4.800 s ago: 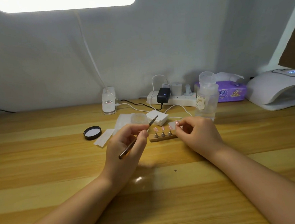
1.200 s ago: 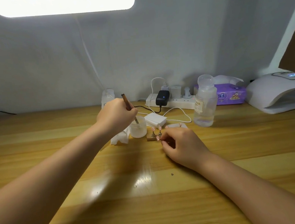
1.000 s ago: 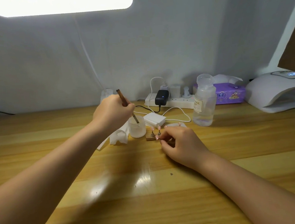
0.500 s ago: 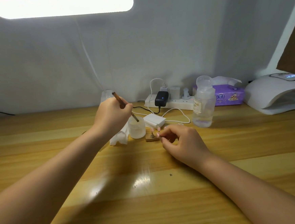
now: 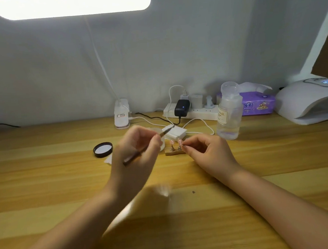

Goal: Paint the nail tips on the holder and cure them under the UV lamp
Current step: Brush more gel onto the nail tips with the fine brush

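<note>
Head view: left hand (image 5: 134,156), blurred, pinches a brown brush (image 5: 141,150) held above the wooden desk (image 5: 46,182), long axis running from lower left to upper right, tip aimed up-right toward the white box (image 5: 176,133). Right hand (image 5: 208,152) pinches the right end of the small wooden holder (image 5: 173,153), which lies on the desk between the hands, pink nail tips (image 5: 179,141) standing upright on it.

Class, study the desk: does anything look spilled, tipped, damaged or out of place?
Nothing looks spilled or damaged. The black lid lies off its jar, beside the left hand holding the brush, as expected mid-painting. The clear bottle stands upright, and the nail holder sits flat by the right hand.
</note>
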Available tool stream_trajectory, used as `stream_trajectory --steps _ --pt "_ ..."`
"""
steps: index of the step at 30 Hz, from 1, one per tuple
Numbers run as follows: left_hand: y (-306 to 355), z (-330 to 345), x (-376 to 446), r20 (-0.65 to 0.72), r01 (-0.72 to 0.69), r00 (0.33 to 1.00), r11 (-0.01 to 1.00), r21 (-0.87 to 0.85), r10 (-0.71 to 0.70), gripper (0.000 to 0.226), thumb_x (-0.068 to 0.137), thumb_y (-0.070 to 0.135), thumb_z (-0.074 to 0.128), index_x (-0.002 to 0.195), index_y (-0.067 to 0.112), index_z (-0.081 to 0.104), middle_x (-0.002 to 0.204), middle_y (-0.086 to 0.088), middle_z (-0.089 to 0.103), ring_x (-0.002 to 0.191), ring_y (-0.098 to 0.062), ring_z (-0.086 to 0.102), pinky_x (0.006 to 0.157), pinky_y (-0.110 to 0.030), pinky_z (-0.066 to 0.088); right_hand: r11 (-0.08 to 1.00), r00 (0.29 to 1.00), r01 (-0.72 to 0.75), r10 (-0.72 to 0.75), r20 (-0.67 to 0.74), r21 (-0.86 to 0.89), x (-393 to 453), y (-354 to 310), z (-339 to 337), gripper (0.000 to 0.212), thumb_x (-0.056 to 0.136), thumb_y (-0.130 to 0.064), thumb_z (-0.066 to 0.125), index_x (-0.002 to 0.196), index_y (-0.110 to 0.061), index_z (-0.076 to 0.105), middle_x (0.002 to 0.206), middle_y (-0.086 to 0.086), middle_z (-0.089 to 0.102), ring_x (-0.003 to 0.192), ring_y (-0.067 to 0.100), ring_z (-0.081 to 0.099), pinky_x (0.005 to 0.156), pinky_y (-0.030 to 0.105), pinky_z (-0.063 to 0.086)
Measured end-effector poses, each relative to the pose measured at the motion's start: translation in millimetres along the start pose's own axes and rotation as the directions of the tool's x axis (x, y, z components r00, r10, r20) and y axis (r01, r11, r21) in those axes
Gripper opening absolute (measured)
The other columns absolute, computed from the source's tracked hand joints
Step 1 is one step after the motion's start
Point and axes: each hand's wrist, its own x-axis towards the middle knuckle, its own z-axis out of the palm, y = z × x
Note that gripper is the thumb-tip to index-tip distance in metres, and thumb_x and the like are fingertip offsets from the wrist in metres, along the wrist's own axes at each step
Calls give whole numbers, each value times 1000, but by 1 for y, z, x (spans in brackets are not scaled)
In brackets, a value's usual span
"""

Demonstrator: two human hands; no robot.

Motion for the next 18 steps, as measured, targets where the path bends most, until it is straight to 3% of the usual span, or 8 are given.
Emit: stream_trajectory --steps 5,10,18 --pt "-4 3 -19 103 -142 987 977 157 126 16 87 7 63 101 9 68 88 7 69 82 -3 66 72 -13 49 1000 1000 3 -3 -1 -7 0 0 0 9 82 -15 74 91 -17 76 81 -7 72 75 4 66 72 23 54" --pt "-5 3 -20 136 -135 984 984 118 118 16 90 18 62 101 10 69 89 1 71 83 -12 69 73 -27 56 1000 1000 15 -15 0 -1 0 -1 0 10 82 -15 74 89 -21 74 81 -11 71 74 1 65 69 14 51" --pt "-5 0 -22 147 -108 985 991 83 95 21 87 24 57 94 9 71 81 0 71 76 -15 67 66 -34 55 1000 1000 19 -19 -8 1 0 -1 0 10 82 -13 74 87 -21 74 77 -12 70 69 -2 62 63 8 45"
